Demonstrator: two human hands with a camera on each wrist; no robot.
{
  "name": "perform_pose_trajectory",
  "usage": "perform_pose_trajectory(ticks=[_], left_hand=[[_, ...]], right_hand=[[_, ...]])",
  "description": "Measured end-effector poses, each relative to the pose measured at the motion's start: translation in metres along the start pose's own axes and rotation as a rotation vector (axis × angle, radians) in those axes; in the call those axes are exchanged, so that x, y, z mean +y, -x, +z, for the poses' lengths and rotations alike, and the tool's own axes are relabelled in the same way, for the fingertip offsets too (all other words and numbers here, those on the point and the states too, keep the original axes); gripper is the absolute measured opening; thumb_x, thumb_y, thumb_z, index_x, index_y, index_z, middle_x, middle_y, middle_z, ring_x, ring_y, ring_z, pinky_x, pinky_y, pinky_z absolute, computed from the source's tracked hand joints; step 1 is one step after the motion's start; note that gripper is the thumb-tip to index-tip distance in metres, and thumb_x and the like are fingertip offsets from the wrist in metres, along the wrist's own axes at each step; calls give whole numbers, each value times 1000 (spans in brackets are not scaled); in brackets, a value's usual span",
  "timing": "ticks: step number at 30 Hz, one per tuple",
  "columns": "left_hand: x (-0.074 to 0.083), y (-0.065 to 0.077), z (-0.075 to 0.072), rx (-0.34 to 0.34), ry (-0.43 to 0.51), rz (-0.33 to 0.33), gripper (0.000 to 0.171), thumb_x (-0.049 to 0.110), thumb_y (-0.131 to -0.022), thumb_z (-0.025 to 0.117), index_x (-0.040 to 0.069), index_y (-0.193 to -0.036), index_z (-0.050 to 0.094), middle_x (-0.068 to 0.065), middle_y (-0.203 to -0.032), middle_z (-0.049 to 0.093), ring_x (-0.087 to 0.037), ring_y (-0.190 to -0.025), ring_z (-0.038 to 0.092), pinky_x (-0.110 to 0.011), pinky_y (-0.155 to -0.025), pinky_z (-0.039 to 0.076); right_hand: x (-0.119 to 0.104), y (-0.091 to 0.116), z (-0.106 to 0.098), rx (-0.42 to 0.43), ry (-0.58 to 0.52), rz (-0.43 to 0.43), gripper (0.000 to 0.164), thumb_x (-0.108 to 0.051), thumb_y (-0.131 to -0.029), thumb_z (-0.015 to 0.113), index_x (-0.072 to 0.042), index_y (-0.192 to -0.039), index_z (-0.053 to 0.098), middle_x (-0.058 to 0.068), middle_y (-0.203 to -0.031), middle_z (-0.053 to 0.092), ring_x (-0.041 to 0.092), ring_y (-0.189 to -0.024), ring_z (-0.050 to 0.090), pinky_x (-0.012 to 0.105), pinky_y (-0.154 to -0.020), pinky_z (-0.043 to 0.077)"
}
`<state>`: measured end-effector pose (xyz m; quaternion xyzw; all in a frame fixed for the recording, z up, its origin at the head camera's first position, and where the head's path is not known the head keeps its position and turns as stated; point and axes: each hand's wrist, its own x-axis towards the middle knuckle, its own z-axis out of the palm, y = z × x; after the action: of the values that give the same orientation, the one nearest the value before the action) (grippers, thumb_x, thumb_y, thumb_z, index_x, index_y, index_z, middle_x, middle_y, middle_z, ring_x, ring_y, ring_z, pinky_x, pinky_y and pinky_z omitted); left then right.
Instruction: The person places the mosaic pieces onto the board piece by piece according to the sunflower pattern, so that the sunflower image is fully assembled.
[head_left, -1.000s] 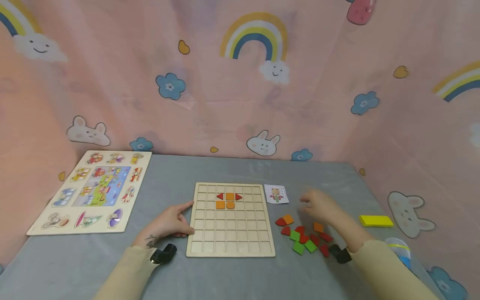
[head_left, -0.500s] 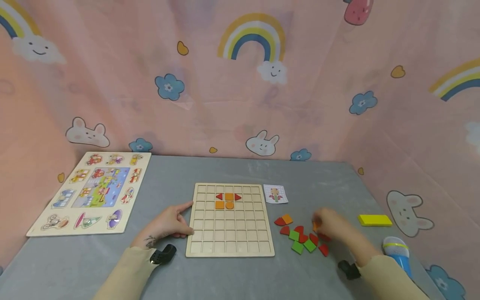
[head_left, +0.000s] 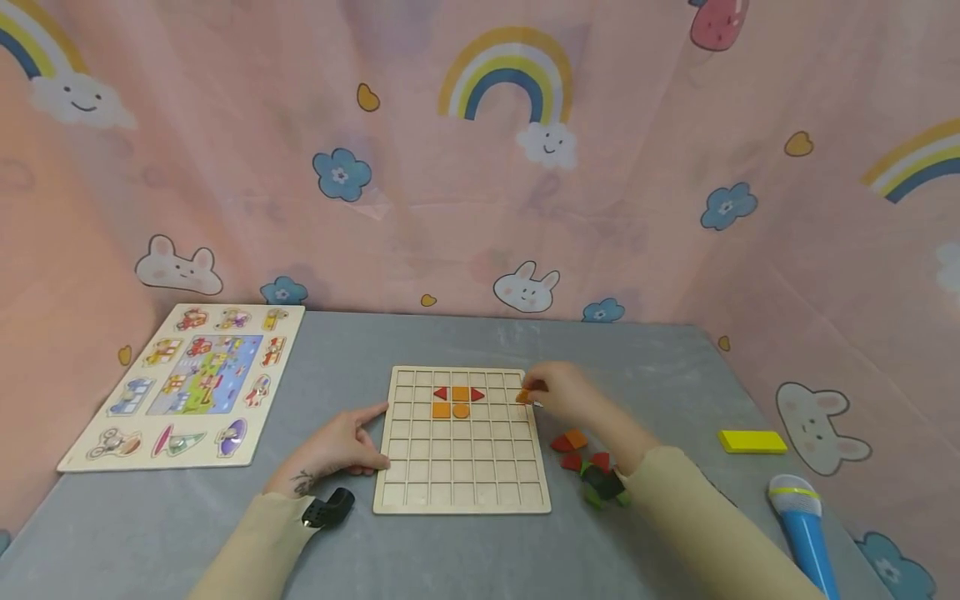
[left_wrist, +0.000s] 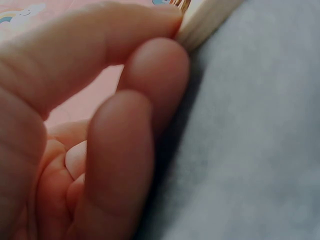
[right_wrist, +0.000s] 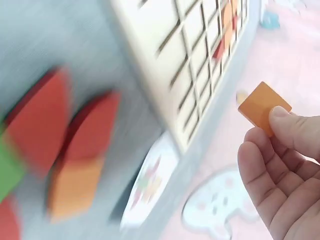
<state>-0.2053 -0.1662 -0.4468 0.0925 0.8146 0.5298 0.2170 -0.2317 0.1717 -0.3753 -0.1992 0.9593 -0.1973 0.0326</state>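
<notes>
The right hand point(head_left: 564, 393) holds an orange square point(right_wrist: 261, 104). The thumb sits on one corner, and the rest of the square sticks out in front. I can't see well what the fingers behind it do. The square is by the right edge of the board point(head_left: 463, 468), and it looks to be up in the air, tipped, not lying flat.

The left hand point(head_left: 335, 440) has its pointing finger out straight and its thumb lower down. Both touch the left edge of the board. That is a good way to stop it sliding on the counter point(head_left: 465, 554).

The step looks like putting the square in a box on the board. My guess is the box just right of the orange circle point(head_left: 461, 411), to match the other orange square point(head_left: 441, 410) on the circle's left. The card point(right_wrist: 149, 186) is too blurry to be sure, so look at it first.

To do it well, go over the red triangle point(head_left: 477, 394) without bumping it. Turn the square so its sides line up with the box lines. Put one side in first, lower the rest, let go, and press softly with one fingertip. If it sits crooked, nudge it; don't push hard. Lift the wrist too, because the black strap point(head_left: 603, 482) hangs over the loose red pieces point(head_left: 572, 461) and could move them.
</notes>
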Motion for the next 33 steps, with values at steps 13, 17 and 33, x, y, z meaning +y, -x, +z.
perform_pose_trajectory(ticks=[13, 17, 33], left_hand=[[-1, 0, 0, -7, 5, 20, 95, 6, -65, 80, 1, -145, 27, -1, -57, 62, -7, -44, 50, -23, -44, 42], [-1, 0, 0, -5, 0, 7, 96, 6, -65, 80, 2, -145, 27, -1, -57, 62, -7, -44, 51, -23, -44, 42], [-1, -1, 0, -6, 2, -1, 95, 7, -66, 80, 3, -145, 28, -2, -57, 62, -7, -44, 48, -24, -45, 40]], right_hand=[[-29, -39, 35, -145, -23, -70, 9, 2, -83, 64, -6, -79, 64, 3, -78, 61, 14, -70, 50, 29, -65, 44], [-32, -45, 40, -155, -8, -69, 10, 1, -82, 65, -7, -78, 64, 2, -78, 60, 16, -71, 51, 30, -66, 44], [-34, -43, 39, -138, 100, -76, 15, -2, -85, 60, -7, -91, 73, 8, -96, 68, 23, -88, 62, 35, -76, 50]])
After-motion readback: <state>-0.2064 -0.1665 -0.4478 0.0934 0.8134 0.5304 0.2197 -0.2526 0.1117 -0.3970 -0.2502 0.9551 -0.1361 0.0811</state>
